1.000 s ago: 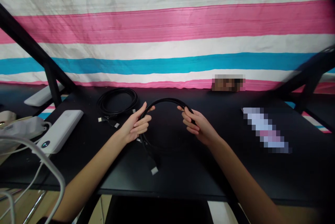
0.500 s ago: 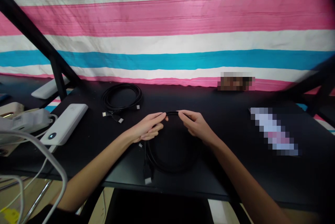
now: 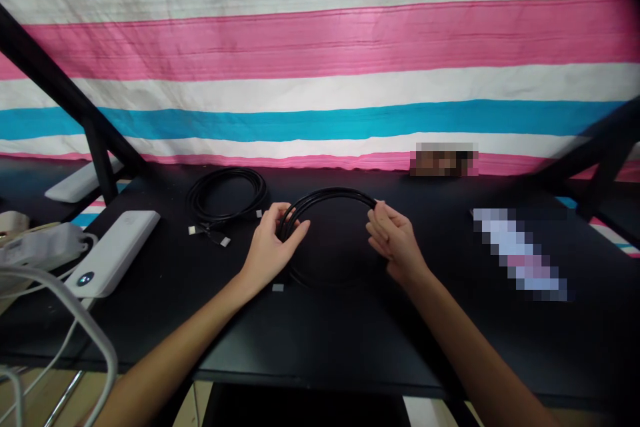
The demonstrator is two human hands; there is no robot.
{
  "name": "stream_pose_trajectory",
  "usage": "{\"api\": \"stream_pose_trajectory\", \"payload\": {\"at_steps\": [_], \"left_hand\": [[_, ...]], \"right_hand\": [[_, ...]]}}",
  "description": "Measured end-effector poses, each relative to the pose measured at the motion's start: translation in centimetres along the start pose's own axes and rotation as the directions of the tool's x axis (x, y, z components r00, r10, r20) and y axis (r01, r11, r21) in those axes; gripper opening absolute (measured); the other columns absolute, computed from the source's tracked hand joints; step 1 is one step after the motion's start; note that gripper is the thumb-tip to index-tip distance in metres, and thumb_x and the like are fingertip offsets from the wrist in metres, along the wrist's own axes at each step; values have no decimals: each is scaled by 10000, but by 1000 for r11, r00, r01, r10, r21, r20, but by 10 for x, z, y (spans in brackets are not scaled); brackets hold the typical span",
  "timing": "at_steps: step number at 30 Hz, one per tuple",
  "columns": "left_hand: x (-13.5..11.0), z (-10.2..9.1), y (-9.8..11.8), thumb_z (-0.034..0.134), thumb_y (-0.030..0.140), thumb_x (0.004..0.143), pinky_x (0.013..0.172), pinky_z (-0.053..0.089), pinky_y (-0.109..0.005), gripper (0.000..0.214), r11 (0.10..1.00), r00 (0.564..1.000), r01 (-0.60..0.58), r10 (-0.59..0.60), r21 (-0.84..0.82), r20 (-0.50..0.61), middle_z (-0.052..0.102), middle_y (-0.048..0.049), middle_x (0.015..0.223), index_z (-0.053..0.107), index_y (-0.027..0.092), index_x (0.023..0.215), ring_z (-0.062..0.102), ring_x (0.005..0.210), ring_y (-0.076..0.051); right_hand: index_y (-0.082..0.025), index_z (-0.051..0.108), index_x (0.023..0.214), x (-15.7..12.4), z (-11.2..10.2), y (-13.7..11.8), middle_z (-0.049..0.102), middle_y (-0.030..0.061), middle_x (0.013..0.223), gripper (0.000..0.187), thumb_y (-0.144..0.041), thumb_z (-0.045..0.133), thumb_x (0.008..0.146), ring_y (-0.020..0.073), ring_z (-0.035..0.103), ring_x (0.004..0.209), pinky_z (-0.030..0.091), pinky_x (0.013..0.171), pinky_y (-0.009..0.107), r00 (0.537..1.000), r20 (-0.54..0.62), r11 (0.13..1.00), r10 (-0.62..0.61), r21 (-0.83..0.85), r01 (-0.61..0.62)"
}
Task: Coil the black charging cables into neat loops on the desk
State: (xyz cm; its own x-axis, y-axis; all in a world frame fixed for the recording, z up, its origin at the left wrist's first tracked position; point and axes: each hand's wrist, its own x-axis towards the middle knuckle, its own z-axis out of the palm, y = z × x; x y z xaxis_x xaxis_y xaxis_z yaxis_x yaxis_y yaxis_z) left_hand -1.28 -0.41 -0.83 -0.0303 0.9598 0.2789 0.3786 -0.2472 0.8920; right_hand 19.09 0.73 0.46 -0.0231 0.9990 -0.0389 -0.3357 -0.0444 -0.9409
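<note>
A coiled black cable [image 3: 327, 196] lies as a loop on the black table [image 3: 325, 340] in front of me. My left hand [image 3: 273, 247] is closed around the loop's left side. My right hand [image 3: 397, 240] grips the loop's right side with curled fingers. One light-coloured plug end [image 3: 277, 288] rests on the table just below my left hand. A second coiled black cable [image 3: 226, 194] with light plug ends lies to the left, apart from both hands.
A white power bank [image 3: 113, 252] sits at the table's left edge, with white cables and a white adapter [image 3: 37, 244] beyond it. Black frame bars [image 3: 97, 160] rise at left and right. A striped cloth [image 3: 320, 60] hangs behind. Blurred items lie at the right.
Both hands were together at the top of the loop; they have now moved apart to its left and right sides. The dangling plug end near the front edge has been drawn up beside my left hand.
</note>
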Motion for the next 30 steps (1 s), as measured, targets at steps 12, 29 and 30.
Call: {"api": "stream_pose_trajectory", "payload": {"at_steps": [12,29,30], "left_hand": [[6,-5,-6,475,547,824,1049,283,-352,581,772,892,338,-445,-538,-77,454,-109,1305,404,207,1290,418,1239,-226],[9,-9,1,644,255,775,722,494,-302,368,588,838,537,-290,-605,462,712,-77,806,604,116,1112,687,752,-208],[9,-9,1,638,259,780,729,495,-306,373,590,842,530,-283,-610,458,711,-75,798,600,114,1122,689,750,-209]], "right_hand": [[-177,373,537,2,-2,-3,271,-100,445,472,-473,650,778,12,167,328,158,276,127,975,-56,968,-213,127,218],[-185,342,549,9,-8,-12,269,-117,435,510,-461,755,660,11,123,324,145,248,113,996,-87,953,-28,299,53],[-185,344,548,9,-7,-12,268,-115,438,507,-463,752,664,12,122,326,138,248,116,997,-72,959,-20,280,39]]}}
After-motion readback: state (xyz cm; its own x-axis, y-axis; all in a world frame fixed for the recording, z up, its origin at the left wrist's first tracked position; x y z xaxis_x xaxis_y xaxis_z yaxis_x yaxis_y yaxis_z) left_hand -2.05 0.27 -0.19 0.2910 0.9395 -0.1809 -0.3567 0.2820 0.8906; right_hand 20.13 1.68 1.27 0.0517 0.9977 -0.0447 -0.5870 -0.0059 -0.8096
